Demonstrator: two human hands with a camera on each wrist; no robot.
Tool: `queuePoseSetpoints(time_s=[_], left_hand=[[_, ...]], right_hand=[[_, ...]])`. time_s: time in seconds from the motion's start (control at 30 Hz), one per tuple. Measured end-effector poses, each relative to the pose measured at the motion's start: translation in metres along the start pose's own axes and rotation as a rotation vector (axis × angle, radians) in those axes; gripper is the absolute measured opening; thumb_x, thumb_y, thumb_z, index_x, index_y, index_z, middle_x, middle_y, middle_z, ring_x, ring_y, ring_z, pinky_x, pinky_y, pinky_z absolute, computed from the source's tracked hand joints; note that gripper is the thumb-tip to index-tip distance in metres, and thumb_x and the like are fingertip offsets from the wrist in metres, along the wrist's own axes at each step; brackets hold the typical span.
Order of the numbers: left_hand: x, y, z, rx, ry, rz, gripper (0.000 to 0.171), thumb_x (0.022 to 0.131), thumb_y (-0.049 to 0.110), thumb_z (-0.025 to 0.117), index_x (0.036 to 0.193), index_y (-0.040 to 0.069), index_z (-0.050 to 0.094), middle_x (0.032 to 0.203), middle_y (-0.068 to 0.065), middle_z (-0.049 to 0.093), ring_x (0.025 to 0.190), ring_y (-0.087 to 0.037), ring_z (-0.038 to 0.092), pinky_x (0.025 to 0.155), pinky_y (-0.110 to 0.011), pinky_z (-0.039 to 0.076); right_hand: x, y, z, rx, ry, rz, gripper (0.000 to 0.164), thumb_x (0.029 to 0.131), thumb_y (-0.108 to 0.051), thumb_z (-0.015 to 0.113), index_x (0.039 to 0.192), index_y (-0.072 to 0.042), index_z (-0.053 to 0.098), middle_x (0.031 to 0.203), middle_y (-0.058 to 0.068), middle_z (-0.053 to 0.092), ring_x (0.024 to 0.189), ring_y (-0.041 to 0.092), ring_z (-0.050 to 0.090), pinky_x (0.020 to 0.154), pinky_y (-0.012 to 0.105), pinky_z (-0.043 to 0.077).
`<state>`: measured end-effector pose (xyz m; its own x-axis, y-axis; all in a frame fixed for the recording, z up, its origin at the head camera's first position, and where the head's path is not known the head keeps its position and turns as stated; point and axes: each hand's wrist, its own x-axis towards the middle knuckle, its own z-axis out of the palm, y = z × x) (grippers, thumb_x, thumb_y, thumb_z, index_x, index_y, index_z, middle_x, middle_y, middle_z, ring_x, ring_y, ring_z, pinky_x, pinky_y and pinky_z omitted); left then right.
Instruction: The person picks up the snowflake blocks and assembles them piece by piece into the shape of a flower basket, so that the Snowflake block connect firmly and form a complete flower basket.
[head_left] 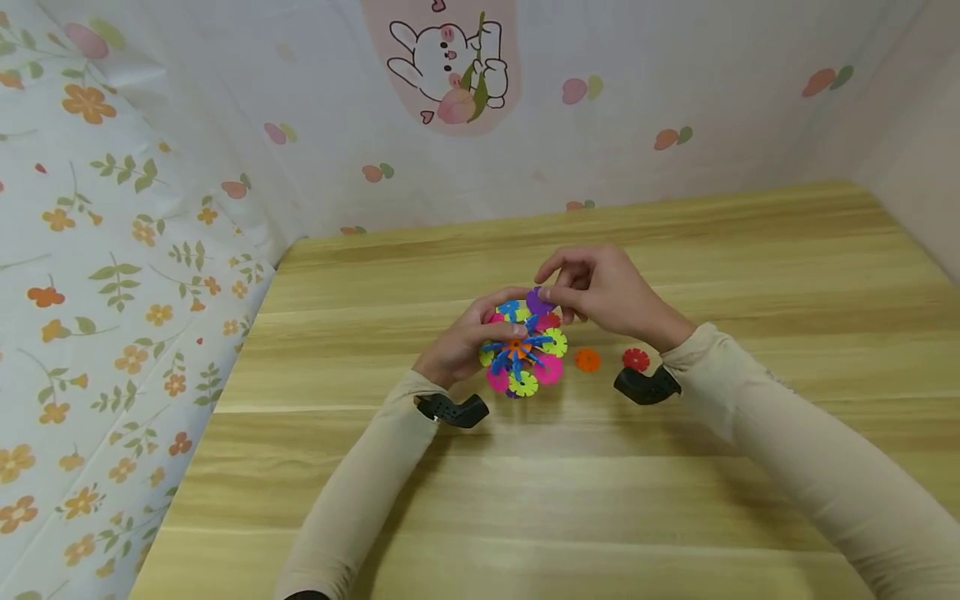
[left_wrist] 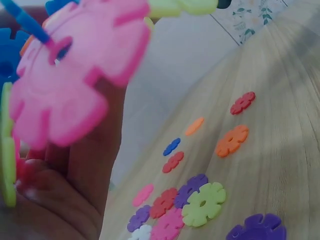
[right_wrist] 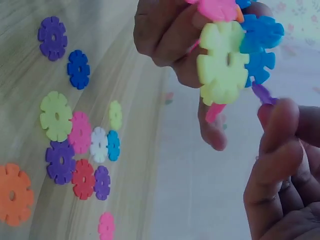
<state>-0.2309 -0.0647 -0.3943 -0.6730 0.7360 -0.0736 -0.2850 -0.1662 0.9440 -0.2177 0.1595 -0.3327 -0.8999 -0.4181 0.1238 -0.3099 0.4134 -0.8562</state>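
My left hand (head_left: 461, 342) grips a round cluster of interlocking snowflake discs (head_left: 551, 367) over the middle of the table, its thumb lying across the front. Blue discs make up the cluster's centre, with pink and yellow-green ones around the outside. At the cluster's upper right edge, my right hand (head_left: 611, 287) pinches a purple snowflake disc (head_left: 537, 302) between thumb and forefinger. In the right wrist view this purple disc (right_wrist: 262, 93) meets the edge of a blue disc (right_wrist: 260, 66). A large pink disc (left_wrist: 75, 75) fills the near side of the left wrist view.
On the wooden table (head_left: 570, 508) lie a loose orange disc (head_left: 587, 360) and a red disc (head_left: 636, 359), below the right hand. Several more loose discs, among them a yellow-green one (left_wrist: 212, 192), show in both wrist views. Patterned fabric (head_left: 315, 100) stands behind the table.
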Motion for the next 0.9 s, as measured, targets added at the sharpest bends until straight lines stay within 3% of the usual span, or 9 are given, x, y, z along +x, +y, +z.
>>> queuePoseSetpoints(time_s=[0.07, 0.13, 0.23, 0.3, 0.5, 0.73, 0.9], left_hand=[[0.000, 0.002, 0.000, 0.015, 0.001, 0.005, 0.100, 0.070, 0.050, 0.088, 0.145, 0.003, 0.040, 0.105, -0.003, 0.071, 0.088, -0.014, 0.074, 0.078, -0.028, 0.063], [0.000, 0.002, 0.000, 0.015, 0.003, 0.003, 0.088, 0.079, 0.041, 0.084, 0.145, 0.003, 0.041, 0.105, -0.004, 0.071, 0.088, -0.014, 0.074, 0.078, -0.029, 0.063], [-0.001, 0.002, 0.001, 0.010, 0.015, -0.007, 0.062, 0.091, 0.022, 0.069, 0.144, 0.005, 0.042, 0.105, -0.004, 0.072, 0.089, -0.014, 0.074, 0.078, -0.029, 0.062], [-0.001, 0.002, 0.002, 0.012, 0.023, -0.012, 0.053, 0.094, 0.011, 0.057, 0.144, 0.006, 0.043, 0.105, -0.003, 0.072, 0.089, -0.015, 0.074, 0.078, -0.029, 0.063], [-0.001, 0.001, 0.004, 0.033, 0.046, -0.017, 0.052, 0.094, 0.007, 0.053, 0.144, 0.006, 0.043, 0.106, -0.003, 0.071, 0.089, -0.014, 0.074, 0.077, -0.029, 0.063], [-0.002, 0.002, 0.002, 0.077, 0.092, -0.022, 0.050, 0.094, 0.007, 0.054, 0.143, 0.008, 0.047, 0.107, -0.004, 0.071, 0.091, -0.015, 0.073, 0.079, -0.031, 0.063], [-0.003, 0.006, 0.002, 0.091, 0.105, -0.030, 0.048, 0.094, 0.005, 0.055, 0.141, 0.009, 0.048, 0.104, -0.003, 0.072, 0.089, -0.015, 0.074, 0.078, -0.031, 0.063]], right_hand=[[-0.001, -0.002, -0.001, -0.004, 0.021, -0.003, 0.012, 0.094, -0.011, 0.069, 0.104, -0.005, 0.071, 0.071, 0.009, 0.068, 0.056, 0.018, 0.063, 0.053, 0.028, 0.052], [-0.002, -0.003, -0.001, -0.008, 0.034, -0.017, 0.010, 0.094, -0.010, 0.070, 0.102, -0.004, 0.072, 0.071, 0.008, 0.068, 0.056, 0.016, 0.063, 0.053, 0.026, 0.052], [-0.005, -0.004, 0.002, -0.043, 0.061, -0.056, 0.009, 0.092, -0.007, 0.071, 0.100, -0.003, 0.074, 0.071, 0.009, 0.069, 0.056, 0.013, 0.063, 0.054, 0.024, 0.052], [-0.007, -0.004, 0.005, -0.087, 0.103, -0.102, 0.007, 0.091, -0.004, 0.072, 0.097, -0.003, 0.074, 0.071, 0.010, 0.070, 0.055, 0.011, 0.062, 0.054, 0.022, 0.052], [-0.011, -0.004, 0.018, -0.143, 0.233, -0.207, 0.005, 0.090, 0.000, 0.070, 0.094, -0.001, 0.073, 0.070, 0.009, 0.070, 0.055, 0.013, 0.062, 0.054, 0.019, 0.052], [-0.015, 0.000, 0.019, -0.050, 0.153, -0.131, 0.014, 0.093, -0.005, 0.069, 0.106, -0.003, 0.074, 0.071, 0.009, 0.068, 0.057, 0.007, 0.063, 0.057, 0.020, 0.054], [-0.014, -0.002, 0.018, -0.072, 0.118, -0.159, 0.009, 0.093, -0.005, 0.069, 0.100, -0.003, 0.074, 0.068, 0.007, 0.065, 0.056, 0.008, 0.060, 0.056, 0.021, 0.053]])
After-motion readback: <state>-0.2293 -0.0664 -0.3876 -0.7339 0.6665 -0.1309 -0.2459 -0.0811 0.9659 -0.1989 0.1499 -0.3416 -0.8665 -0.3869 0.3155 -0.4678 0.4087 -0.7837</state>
